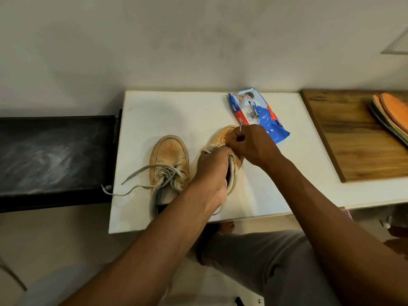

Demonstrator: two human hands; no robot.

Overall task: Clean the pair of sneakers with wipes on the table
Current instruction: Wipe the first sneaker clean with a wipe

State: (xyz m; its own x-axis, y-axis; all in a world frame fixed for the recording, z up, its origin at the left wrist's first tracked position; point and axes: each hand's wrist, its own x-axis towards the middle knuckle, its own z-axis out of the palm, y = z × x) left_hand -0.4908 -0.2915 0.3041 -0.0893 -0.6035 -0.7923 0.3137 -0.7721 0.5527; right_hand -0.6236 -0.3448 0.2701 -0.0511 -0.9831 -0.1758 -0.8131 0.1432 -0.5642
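Now left hand (212,171) fingers gripping sneaker (224,134) collar; right hand (251,144) fingers pinching its upper

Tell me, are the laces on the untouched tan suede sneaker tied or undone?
Undone: the untouched tan sneaker has its grey laces lying slack, loose ends trailing, one past the white table's edge.

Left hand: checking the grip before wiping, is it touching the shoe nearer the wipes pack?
Touching. The head view shows the left hand curled round the upper of that shoe, beside its dark opening.
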